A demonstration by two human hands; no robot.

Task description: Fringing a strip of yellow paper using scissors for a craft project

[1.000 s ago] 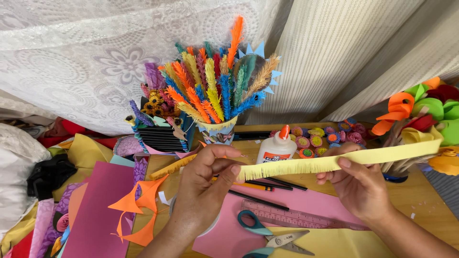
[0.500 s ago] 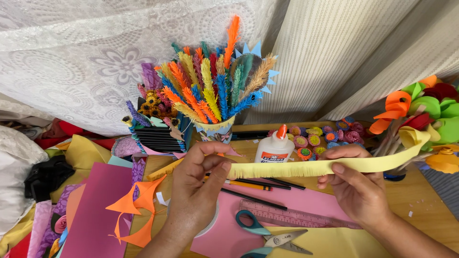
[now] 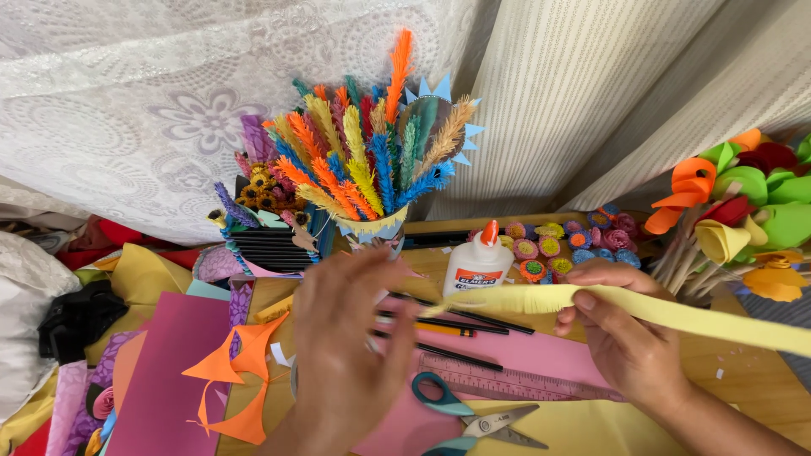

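My right hand (image 3: 629, 346) pinches a long pale yellow fringed paper strip (image 3: 676, 314) between thumb and fingers; the strip runs off to the right edge. Its left end tapers out just beside the fingertips of my left hand (image 3: 346, 338). That hand is blurred with motion, its fingers spread, and whether it still touches the strip is unclear. Both hands hover over a pink sheet (image 3: 541, 355) on the wooden table (image 3: 743, 380).
A white glue bottle (image 3: 477, 266), pencils (image 3: 448, 325), a ruler (image 3: 515, 384) and teal scissors (image 3: 473, 414) lie under the hands. A cup of colourful paper feathers (image 3: 372, 169) stands behind. Small rolled paper flowers (image 3: 557, 241), big paper blooms (image 3: 743, 203), an orange cutout (image 3: 236, 371) and a magenta sheet (image 3: 169, 371) surround them.
The strip has slid to the right through my right hand, and its left end now lies at my left fingertips. My left hand has spread its fingers and is moving.
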